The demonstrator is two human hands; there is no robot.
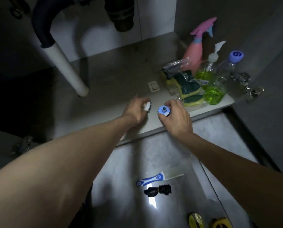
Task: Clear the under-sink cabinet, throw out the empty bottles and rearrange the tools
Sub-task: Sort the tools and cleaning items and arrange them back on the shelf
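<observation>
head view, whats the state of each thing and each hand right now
left hand: grips a small white piece
right hand: grips a small blue fitting
pink spray bottle: upright, back right
pump bottle: upright, green liquid low
sponge pack: lying on the shelf
blue-white tool: lying on the floor

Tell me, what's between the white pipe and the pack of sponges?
In the head view, a small white card lies flat on the cabinet floor between the white pipe and the pack of sponges. The rest is bare floor.
</observation>
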